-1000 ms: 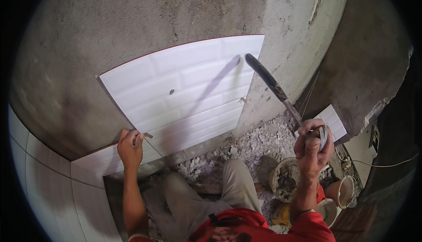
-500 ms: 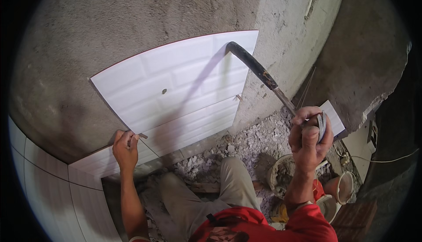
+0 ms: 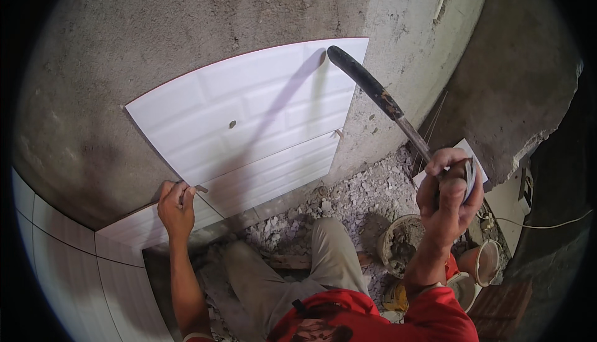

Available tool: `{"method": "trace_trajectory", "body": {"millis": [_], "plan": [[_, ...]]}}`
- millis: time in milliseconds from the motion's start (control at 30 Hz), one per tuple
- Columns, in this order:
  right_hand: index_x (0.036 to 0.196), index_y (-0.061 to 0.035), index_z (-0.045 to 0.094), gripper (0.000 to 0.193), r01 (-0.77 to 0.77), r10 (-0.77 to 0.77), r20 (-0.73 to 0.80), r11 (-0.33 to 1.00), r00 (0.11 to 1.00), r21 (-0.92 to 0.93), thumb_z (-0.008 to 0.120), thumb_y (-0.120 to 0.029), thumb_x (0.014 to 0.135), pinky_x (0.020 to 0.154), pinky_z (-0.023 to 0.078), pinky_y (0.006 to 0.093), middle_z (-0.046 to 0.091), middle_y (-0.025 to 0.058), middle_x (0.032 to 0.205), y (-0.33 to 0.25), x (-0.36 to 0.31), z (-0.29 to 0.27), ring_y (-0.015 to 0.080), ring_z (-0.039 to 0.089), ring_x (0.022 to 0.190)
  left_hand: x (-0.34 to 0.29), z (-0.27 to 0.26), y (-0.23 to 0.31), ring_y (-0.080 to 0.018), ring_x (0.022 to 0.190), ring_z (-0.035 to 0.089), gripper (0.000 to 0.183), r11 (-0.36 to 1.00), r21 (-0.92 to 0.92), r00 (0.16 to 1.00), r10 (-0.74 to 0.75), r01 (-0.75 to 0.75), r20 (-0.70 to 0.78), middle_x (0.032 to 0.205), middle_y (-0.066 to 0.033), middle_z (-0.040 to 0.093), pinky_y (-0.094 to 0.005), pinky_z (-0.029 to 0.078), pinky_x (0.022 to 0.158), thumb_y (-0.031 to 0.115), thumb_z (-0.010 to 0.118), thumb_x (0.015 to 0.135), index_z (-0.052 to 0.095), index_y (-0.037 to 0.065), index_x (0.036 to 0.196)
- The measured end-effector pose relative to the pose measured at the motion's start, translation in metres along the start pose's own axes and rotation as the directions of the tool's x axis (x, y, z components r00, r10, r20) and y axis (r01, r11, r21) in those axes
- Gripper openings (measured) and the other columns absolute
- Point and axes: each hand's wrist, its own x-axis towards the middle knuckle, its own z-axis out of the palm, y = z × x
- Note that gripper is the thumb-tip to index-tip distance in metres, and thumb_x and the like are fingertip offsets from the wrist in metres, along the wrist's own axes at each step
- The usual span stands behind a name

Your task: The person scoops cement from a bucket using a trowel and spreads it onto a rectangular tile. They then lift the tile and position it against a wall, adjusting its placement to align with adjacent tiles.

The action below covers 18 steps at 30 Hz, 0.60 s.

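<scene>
My right hand (image 3: 449, 196) is closed around the grey metal head of a hammer, so its long handle (image 3: 360, 81) with a black grip points up and left. The grip's end hangs just off the upper right part of a large white wall tile (image 3: 261, 106) with a raised brick pattern. Fingers pinched together, my left hand (image 3: 176, 211) is at that tile's lower left corner; what it holds, if anything, is hidden. Right beside its fingertips a small brown wedge (image 3: 202, 189) pokes out of the joint. Another small wedge (image 3: 339, 134) sits at the joint's right end.
Below is a row of white tiles (image 3: 292, 171); more tiles (image 3: 62, 252) cover the left wall. Rubble (image 3: 348, 199) lies along the wall's foot. A bucket of mortar (image 3: 401, 245), other pails (image 3: 480, 264) and a reddish-brown block (image 3: 500, 305) stand at the right. A cable (image 3: 541, 227) runs across there.
My right hand has moved slightly right with the hammer. The grip's end has shifted up and come away from the tile face. My left hand stays nearly in place.
</scene>
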Motion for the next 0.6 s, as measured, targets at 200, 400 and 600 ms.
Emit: {"method": "trace_trajectory", "body": {"millis": [200, 400, 600], "plan": [[0.114, 0.0038, 0.06, 0.057, -0.026, 0.026, 0.003, 1.0, 1.0, 0.008, 0.067, -0.052, 0.101, 0.045, 0.034, 0.0212, 0.066, 0.0065, 0.088, 0.001, 0.006, 0.0027, 0.0034, 0.048, 0.054, 0.0004, 0.0004, -0.0007, -0.0262, 0.072, 0.061, 0.013, 1.0, 0.007, 1.0, -0.003, 0.003, 0.006, 0.085, -0.0098, 0.06, -0.0395, 0.047, 0.066, 0.015, 0.075, 0.089, 0.076, 0.005, 0.098], [0.114, 0.0029, 0.06, 0.056, 0.004, -0.002, -0.021, 0.999, 1.0, 0.049, 0.067, -0.051, 0.101, 0.046, 0.03, 0.0203, 0.066, 0.0052, 0.092, 0.0, 0.0052, -0.0007, 0.0018, 0.045, 0.054, 0.0009, 0.0, -0.0017, -0.0258, 0.071, 0.06, 0.014, 1.0, 0.014, 1.0, 0.015, -0.015, 0.004, 0.085, -0.0096, 0.06, -0.0394, 0.046, 0.065, 0.016, 0.076, 0.09, 0.075, 0.005, 0.098], [0.114, 0.0029, 0.06, 0.057, -0.044, 0.043, 0.018, 0.998, 0.999, 0.043, 0.068, -0.051, 0.101, 0.047, 0.031, 0.02, 0.066, 0.0051, 0.092, 0.0044, 0.007, -0.0015, 0.0018, 0.045, 0.055, 0.0013, -0.0005, 0.0003, -0.0246, 0.07, 0.059, 0.013, 1.0, 0.009, 1.0, -0.01, 0.01, 0.018, 0.084, -0.0094, 0.059, -0.0389, 0.045, 0.065, 0.013, 0.076, 0.089, 0.075, 0.003, 0.097]]}}
